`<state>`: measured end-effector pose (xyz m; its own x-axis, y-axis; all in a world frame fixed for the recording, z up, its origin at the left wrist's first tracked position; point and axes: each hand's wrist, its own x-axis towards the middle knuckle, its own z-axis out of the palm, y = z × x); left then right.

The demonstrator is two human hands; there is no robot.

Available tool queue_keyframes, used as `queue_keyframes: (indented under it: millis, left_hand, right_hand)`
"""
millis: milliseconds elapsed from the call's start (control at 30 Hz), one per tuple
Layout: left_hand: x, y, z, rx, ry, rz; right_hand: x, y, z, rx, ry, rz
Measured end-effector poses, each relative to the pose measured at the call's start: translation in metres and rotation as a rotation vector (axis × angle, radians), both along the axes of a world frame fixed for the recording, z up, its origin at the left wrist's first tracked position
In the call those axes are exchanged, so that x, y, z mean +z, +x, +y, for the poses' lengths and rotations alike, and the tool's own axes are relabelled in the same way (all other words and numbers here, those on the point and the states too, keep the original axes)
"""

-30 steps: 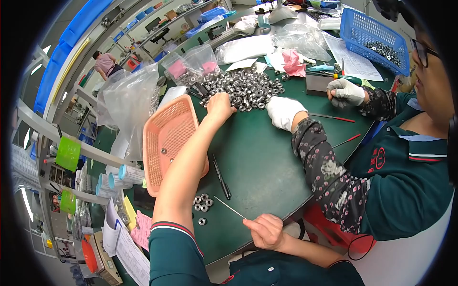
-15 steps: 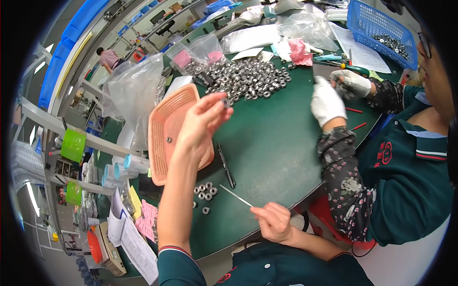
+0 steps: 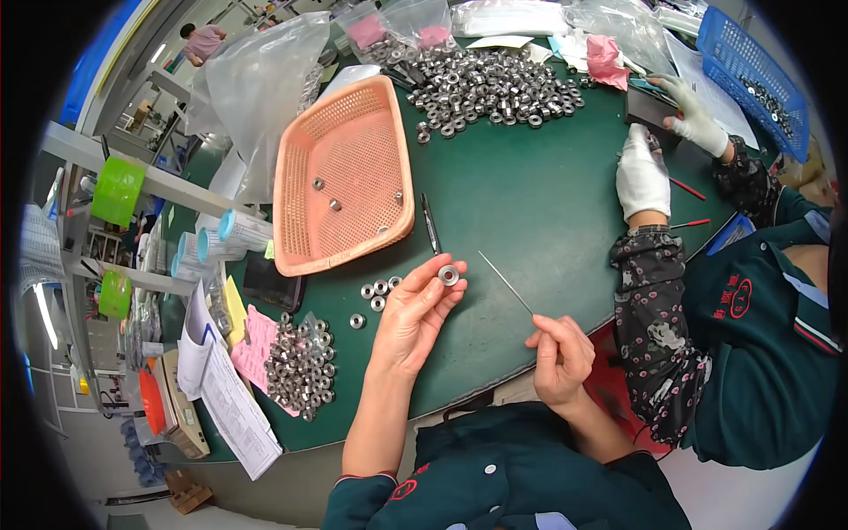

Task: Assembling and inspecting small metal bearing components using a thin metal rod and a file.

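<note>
Clock directions are read from the ring in your left hand. Your left hand [image 3: 411,318] has its fingers pinched around a small, round, silver metal ring [image 3: 449,275], held above the green surface [image 3: 530,194] with its bore turned up to view. Your right hand [image 3: 563,358], at 4 o'clock, has its fingers closed on the lower end of a thin, straight, silver-grey rod [image 3: 505,283]. The rod's free tip sits near the ring at 2 o'clock, apart from it.

A slim black pen [image 3: 430,225] lies at 11 o'clock, just beside a pink, perforated plastic basket [image 3: 358,163] containing a few loose metal rings. At 9 o'clock you have a small group of silver metal rings [image 3: 381,287] near your left hand. A larger pile of silver rings [image 3: 300,367] lies at 8 o'clock, beside a pink paper sheet [image 3: 252,340]. The main heap of metal rings [image 3: 495,88] is at 12 o'clock. At 2 o'clock, well apart from your hands, are a co-worker's white-gloved hands [image 3: 643,181].
</note>
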<state>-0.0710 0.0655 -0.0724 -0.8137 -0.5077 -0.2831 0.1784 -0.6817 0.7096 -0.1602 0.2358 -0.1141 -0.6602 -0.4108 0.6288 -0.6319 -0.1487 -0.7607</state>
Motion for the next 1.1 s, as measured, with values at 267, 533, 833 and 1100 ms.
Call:
queue_keyframes:
  millis: [267,533,833,1100]
  left_hand:
    - [-0.002,0.005,0.002,-0.012,-0.070,-0.039]
    - [-0.003,0.007,0.002,-0.030,-0.095,-0.068]
    - [-0.001,0.004,0.008,-0.046,-0.254,-0.142]
    - [0.000,0.002,0.012,-0.018,-0.444,-0.267]
  right_hand:
    - [0.001,0.002,0.005,0.003,0.002,-0.053]
    - [0.019,0.003,0.012,0.152,-0.079,-0.116]
    - [0.025,0.000,0.017,0.258,-0.067,-0.123]
    - [0.024,-0.013,0.011,0.127,0.281,-0.043]
